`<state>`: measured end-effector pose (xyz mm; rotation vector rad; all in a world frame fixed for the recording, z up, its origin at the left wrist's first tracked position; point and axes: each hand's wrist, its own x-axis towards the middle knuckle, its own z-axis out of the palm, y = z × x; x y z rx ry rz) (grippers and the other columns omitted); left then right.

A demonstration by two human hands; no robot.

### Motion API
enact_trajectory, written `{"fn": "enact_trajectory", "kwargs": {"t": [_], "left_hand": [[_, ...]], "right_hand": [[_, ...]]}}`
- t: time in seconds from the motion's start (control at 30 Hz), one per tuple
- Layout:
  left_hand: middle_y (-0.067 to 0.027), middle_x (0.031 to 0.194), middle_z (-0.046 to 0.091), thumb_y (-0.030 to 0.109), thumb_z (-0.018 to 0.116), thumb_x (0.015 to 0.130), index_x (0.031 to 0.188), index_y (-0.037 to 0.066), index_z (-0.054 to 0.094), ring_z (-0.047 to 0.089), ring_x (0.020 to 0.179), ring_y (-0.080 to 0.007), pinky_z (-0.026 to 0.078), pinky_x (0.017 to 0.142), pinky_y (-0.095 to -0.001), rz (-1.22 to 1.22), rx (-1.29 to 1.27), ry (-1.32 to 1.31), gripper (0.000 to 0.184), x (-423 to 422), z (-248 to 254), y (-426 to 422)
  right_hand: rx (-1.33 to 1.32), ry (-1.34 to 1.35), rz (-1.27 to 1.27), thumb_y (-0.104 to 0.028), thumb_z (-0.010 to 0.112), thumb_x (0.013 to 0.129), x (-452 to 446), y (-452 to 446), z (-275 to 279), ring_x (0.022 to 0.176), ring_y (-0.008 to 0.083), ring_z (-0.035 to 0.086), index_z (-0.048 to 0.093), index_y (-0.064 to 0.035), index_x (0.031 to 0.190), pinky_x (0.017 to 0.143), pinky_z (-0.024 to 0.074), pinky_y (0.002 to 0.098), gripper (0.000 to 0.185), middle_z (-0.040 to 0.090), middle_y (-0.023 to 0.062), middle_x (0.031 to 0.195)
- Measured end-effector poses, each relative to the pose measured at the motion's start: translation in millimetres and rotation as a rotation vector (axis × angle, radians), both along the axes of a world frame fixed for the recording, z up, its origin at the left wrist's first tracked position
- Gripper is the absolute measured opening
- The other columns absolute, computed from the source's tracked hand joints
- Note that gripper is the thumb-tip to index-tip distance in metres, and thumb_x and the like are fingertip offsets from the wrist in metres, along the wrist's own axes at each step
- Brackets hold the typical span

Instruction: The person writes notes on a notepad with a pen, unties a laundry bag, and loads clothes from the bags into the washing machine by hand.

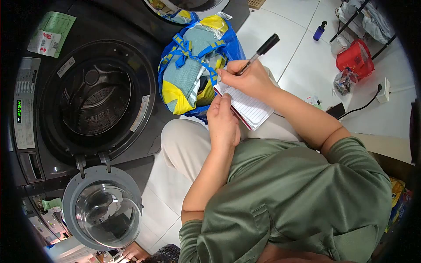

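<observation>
Fingers of the right hand (253, 81) grasp a black pen (268, 44) over the upper edge of a lined notebook (251, 108). The left hand (223, 122) pinches the notebook's left edge.

Shiny green short-sleeved shirt (294, 184), pale beige trousers (182, 142)

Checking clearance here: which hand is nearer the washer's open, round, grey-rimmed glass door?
Left. In the picture, the left hand is above and right of the door; the right hand lies farther up and right.
</observation>
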<state>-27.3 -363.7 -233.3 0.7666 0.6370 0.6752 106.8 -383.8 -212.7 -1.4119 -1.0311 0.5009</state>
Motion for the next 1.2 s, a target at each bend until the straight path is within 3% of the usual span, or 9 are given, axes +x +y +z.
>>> {"fn": "enact_trajectory", "kwargs": {"t": [0.37, 0.47, 0.57, 1.2], "left_hand": [[-0.0126, 0.103, 0.064, 0.009, 0.044, 0.097, 0.112, -0.004, 0.054, 0.064, 0.092, -0.0212, 0.051, 0.083, -0.0332, 0.010, 0.004, 0.023, 0.023, 0.5, 2.9, -0.2], [-0.0128, 0.103, 0.064, 0.010, 0.044, 0.097, 0.112, -0.005, 0.054, 0.064, 0.092, -0.0211, 0.052, 0.083, -0.0333, 0.009, -0.002, 0.014, 0.023, 0.5, 2.1, -0.1], [-0.0129, 0.104, 0.064, 0.010, 0.044, 0.097, 0.112, -0.005, 0.054, 0.064, 0.092, -0.0211, 0.052, 0.083, -0.0333, 0.014, -0.011, 0.036, 0.023, -0.1, 0.6, 0.3], [-0.0142, 0.106, 0.063, 0.011, 0.042, 0.098, 0.113, -0.005, 0.053, 0.064, 0.094, -0.0218, 0.051, 0.085, -0.0342, 0.002, 0.008, 0.017, 0.024, -0.7, 2.8, -0.6]], "right_hand": [[0.023, -0.019, -0.002, -0.020, 0.066, 0.082, 0.9, -0.4, -0.3, 0.055, 0.0068, 0.028, 0.038, -0.0038, 0.055, 0.048, 0.0248, 0.0300, 0.042, 0.031, -0.0021, 0.052], [0.028, -0.094, -0.021, -0.017, 0.066, 0.079, 1.9, -1.8, 3.9, 0.048, 0.0167, 0.035, 0.048, 0.0022, 0.060, 0.047, 0.0347, 0.0333, 0.032, 0.042, 0.0094, 0.050], [-0.031, -0.046, -0.007, -0.021, 0.065, 0.084, 2.4, -1.4, 0.9, 0.055, 0.0064, 0.029, 0.041, -0.0026, 0.057, 0.048, 0.0265, 0.0301, 0.041, 0.033, -0.0018, 0.052], [0.058, -0.126, -0.008, -0.022, 0.065, 0.084, 1.5, -3.3, 4.4, 0.055, 0.0082, 0.028, 0.040, -0.0019, 0.059, 0.049, 0.0257, 0.0301, 0.040, 0.031, -0.0005, 0.054]]}}
